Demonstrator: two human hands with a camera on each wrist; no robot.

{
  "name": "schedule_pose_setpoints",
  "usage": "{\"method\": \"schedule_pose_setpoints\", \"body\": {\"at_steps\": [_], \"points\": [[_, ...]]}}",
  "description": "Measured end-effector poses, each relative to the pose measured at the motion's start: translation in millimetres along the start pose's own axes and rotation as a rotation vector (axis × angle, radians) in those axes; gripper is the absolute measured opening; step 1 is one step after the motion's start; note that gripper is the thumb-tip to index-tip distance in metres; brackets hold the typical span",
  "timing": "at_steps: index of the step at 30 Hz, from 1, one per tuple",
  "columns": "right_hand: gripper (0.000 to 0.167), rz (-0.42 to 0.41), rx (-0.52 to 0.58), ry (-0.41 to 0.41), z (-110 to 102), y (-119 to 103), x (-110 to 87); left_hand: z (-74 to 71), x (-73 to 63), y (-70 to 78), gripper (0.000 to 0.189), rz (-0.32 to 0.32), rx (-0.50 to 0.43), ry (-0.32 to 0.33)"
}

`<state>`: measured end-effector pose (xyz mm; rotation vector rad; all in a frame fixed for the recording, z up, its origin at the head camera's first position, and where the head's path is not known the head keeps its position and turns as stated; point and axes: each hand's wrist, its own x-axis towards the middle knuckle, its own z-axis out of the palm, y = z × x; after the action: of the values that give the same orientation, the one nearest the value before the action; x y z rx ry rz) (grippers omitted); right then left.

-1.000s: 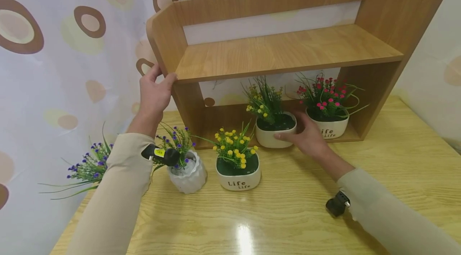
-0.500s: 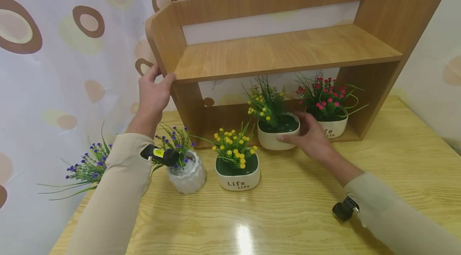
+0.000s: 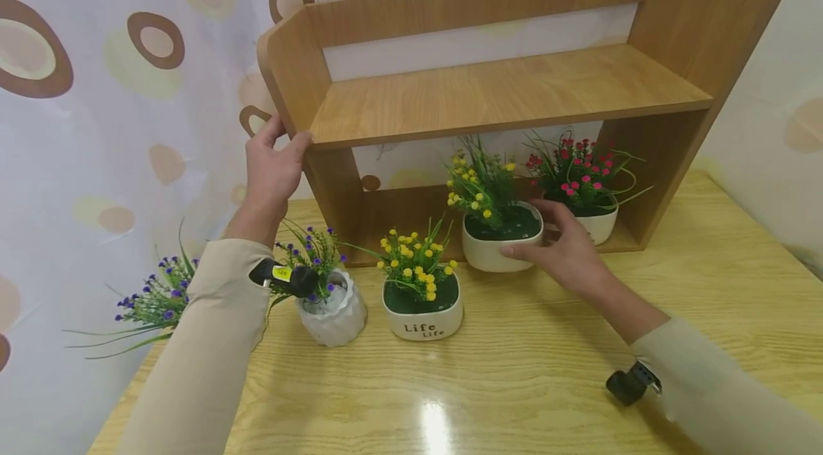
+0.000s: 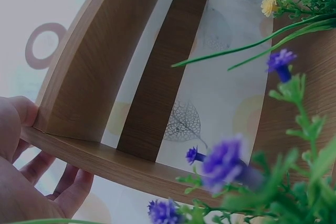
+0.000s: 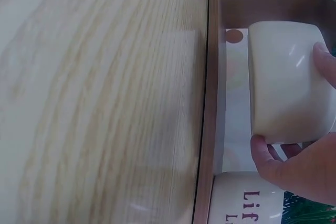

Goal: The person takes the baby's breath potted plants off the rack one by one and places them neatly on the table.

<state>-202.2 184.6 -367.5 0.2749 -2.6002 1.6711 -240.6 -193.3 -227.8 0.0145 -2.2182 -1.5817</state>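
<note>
Left hand: gripping brown wooden two-tier shelf, left side. Right hand: pinching white rounded yellow-flowered pot, shelf's near side.

Beige sleeves lower left and right, chunky black wrist cams on both, left one's got a yellow sticker.

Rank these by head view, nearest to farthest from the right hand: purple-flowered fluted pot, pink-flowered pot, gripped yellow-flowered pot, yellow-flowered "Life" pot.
1. Gripped yellow-flowered pot: in the right hand.
2. Pink-flowered pot: just beyond the hand, inside the wooden shelf.
3. Yellow-flowered "Life" pot: leftward, on the table.
4. Purple-flowered fluted pot: farther left, same table.
</note>
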Motion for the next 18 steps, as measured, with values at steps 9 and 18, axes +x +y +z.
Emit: {"method": "schedule_pose_setpoints", "body": {"at_steps": [9,18], "points": [[0.098,-0.022,-0.013,-0.001,-5,2,-11.8,0.5,0.5,0.2,0.048,-0.005,0.006,-0.001],[0.098,-0.002,-0.031,0.006,-11,2,-23.0,0.7,0.6,0.0,0.048,0.000,0.000,0.005]]}}
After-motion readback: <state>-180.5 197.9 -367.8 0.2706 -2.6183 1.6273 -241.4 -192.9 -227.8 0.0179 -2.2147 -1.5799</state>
